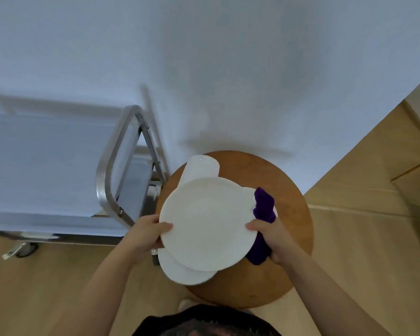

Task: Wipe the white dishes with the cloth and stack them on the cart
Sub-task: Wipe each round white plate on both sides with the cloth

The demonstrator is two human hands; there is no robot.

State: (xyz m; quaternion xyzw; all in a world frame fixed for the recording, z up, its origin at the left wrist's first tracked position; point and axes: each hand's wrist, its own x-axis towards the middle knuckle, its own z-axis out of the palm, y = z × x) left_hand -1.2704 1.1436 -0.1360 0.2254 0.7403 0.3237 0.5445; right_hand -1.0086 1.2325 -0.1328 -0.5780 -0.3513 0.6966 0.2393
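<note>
Fingers of the left hand (150, 230) are curled over the left rim of a large white plate (207, 223), thumb on top, while the right hand (272, 236) pinches the plate's right rim with its thumb and at the same time clutches a bunched purple cloth (263, 209) that sticks out above and below the hand. The plate is held roughly level over a round wooden surface (277, 180). Just under it, toward the person, the edge of a second white plate (180, 272) shows, lying on the surface and hanging a little past its near-left rim. Beyond the held plate another white dish (201, 167) sits at the far-left side of the surface; its shape is partly hidden, so I cannot tell what kind of dish it is. To the left stands a metal cart (108, 175) with a rounded tubular handle and a pale flat top shelf, a caster wheel (26, 249) visible low at its near corner. The cart stands close beside the round surface, on a light wooden floor (364, 251), with a plain white wall (228, 69) behind.
</note>
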